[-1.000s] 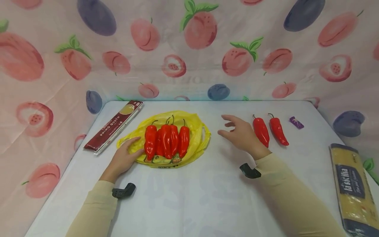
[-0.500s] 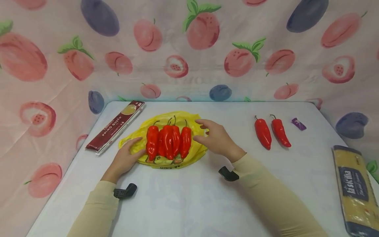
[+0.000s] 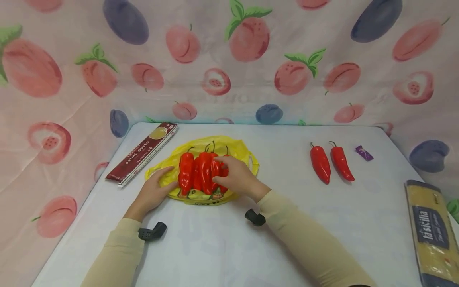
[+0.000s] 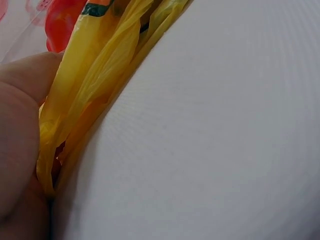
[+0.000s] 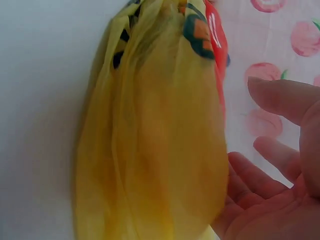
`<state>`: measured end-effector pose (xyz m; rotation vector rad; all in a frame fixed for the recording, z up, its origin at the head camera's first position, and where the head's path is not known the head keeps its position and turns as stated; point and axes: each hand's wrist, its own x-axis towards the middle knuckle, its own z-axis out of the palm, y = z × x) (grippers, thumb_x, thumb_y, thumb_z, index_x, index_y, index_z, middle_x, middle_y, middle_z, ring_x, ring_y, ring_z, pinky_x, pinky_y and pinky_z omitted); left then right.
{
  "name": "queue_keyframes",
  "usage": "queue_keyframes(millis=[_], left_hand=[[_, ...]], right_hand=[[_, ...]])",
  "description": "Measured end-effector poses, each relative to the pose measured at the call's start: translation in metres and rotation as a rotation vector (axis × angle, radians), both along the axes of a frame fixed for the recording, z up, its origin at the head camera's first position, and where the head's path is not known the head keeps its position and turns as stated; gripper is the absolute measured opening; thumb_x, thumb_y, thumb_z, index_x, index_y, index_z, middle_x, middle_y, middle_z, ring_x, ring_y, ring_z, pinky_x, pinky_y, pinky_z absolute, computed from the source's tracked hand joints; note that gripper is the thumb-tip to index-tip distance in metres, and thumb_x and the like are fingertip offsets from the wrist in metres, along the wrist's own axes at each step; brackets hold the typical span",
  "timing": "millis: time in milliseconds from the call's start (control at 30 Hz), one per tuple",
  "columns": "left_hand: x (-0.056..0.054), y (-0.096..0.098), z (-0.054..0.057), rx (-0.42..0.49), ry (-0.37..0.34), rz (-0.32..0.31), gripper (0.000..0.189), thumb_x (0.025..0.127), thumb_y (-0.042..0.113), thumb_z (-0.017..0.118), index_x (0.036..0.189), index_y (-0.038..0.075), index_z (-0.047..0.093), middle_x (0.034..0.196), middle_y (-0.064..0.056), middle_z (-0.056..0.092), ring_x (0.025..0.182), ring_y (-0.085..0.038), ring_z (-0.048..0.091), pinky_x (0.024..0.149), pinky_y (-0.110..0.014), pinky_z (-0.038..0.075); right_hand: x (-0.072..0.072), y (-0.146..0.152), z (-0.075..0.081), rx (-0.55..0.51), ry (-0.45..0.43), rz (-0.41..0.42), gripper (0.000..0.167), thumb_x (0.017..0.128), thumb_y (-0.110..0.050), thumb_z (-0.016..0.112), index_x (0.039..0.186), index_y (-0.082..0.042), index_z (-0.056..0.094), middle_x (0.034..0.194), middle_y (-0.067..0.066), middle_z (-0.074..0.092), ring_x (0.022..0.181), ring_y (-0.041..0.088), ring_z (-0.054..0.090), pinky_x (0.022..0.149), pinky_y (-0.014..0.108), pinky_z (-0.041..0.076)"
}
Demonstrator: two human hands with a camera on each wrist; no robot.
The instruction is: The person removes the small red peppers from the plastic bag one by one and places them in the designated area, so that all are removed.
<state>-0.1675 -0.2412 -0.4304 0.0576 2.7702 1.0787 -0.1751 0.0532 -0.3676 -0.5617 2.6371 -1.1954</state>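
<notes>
Several glossy red peppers lie side by side on a yellow plastic bag, stems pointing away. My left hand rests at the bag's left edge, thumb and fingers spread, the thumb beside the leftmost pepper. In the left wrist view, its thumb lies against the folded yellow plastic. Over the right end of the row, my right hand partly hides the rightmost pepper. The right wrist view shows this hand with thumb and fingers apart, nothing between them, beside the bag.
Two more red peppers lie on the white table to the right, near a small purple packet. A maroon spaghetti pack lies at the back left. A yellow-and-blue pasta pack lies at the right edge.
My right hand has moved left from near the two separate peppers to over the right end of the row on the bag. The left hand has stayed at the bag's left edge.
</notes>
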Motion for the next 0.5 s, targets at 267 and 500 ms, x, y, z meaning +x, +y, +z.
queue_keyframes(millis=[267,500], left_hand=[[-0.001,-0.001,0.0,-0.006,0.007,0.004,0.074,0.095,0.056,0.06,0.155,0.02,0.038,0.158,-0.016,0.033,0.144,-0.043,0.026,0.108,-0.072,0.025],[-0.001,-0.001,-0.001,-0.001,0.007,-0.005,0.074,0.095,0.056,0.059,0.155,0.02,0.038,0.158,-0.017,0.033,0.144,-0.043,0.026,0.109,-0.072,0.024]], right_hand=[[-0.005,-0.021,-0.006,0.023,-0.028,0.017,0.065,0.091,-0.021,0.075,0.148,-0.011,0.047,0.141,0.006,0.053,0.127,0.024,0.049,0.095,0.04,0.053],[-0.007,-0.036,-0.014,0.053,-0.026,0.0,0.072,0.09,-0.025,0.076,0.152,-0.013,0.042,0.143,0.007,0.05,0.127,0.024,0.048,0.088,0.039,0.057]])
